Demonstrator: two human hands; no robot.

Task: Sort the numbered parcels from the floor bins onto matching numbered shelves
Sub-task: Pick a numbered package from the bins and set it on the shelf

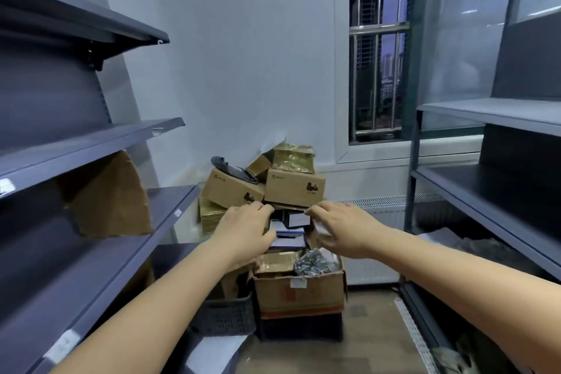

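Parcels fill a cardboard box; both hands grip the top ones.

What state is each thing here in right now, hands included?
Left hand: reaching into the parcel pile, fingers curled over a dark parcel's edge.
Right hand: pinching a small white-labelled parcel.
Open brown cardboard box: flaps up, full.
Two stacked brown cartons: closed.
Grey metal shelves: mostly bare.
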